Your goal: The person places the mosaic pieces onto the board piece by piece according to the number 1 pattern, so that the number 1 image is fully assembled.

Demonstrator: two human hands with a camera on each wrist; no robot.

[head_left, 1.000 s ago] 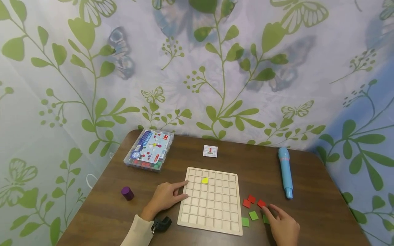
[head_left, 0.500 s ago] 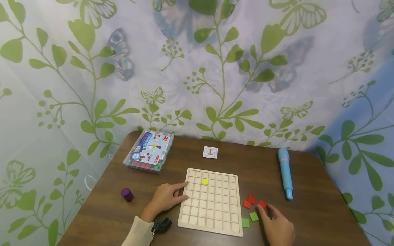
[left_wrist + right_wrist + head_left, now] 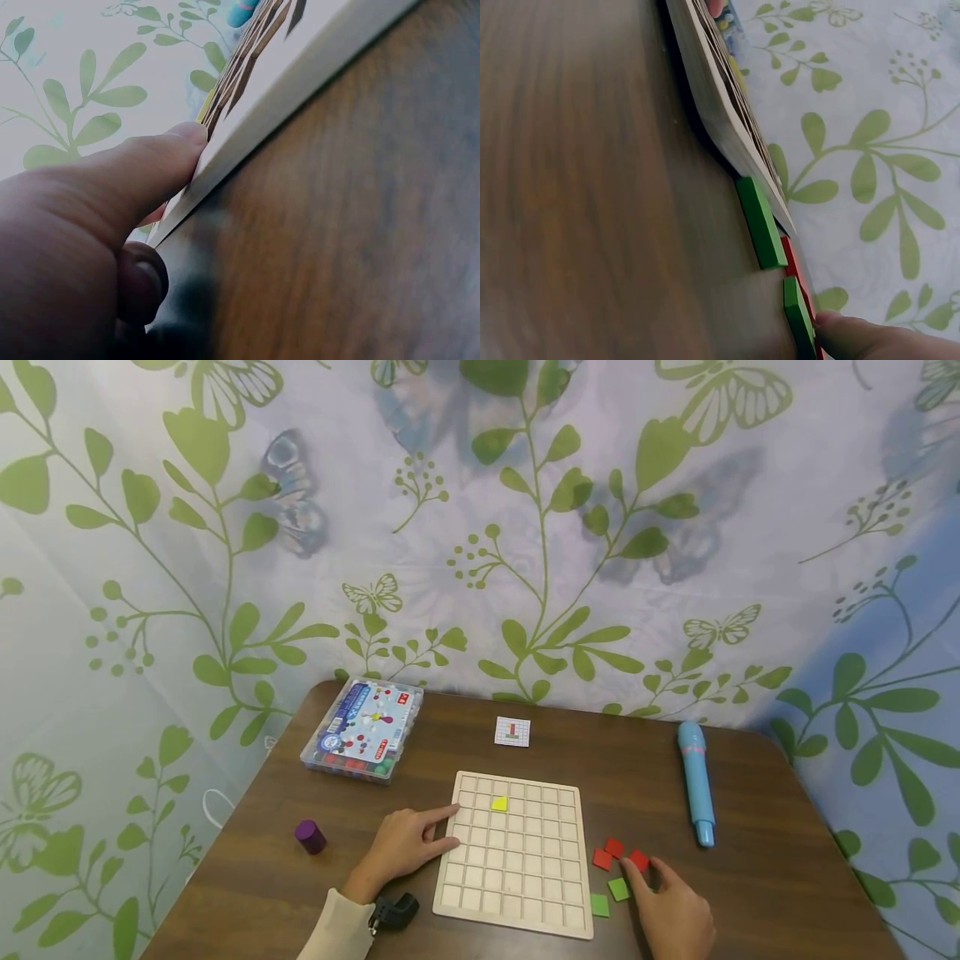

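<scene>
Tile pick-up, we judged: left hand (image 3: 403,845), thumb and forefinger extended, touched beige wooden grid board (image 3: 517,868); right hand (image 3: 675,910), fingertips parted, straddled red square tile (image 3: 639,859), grip uncertain; next move needed pinch.

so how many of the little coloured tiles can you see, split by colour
red tiles: 3
green tiles: 2
yellow tile: 1
total: 6 in sight; anything behind or under the right hand can't be counted
</scene>
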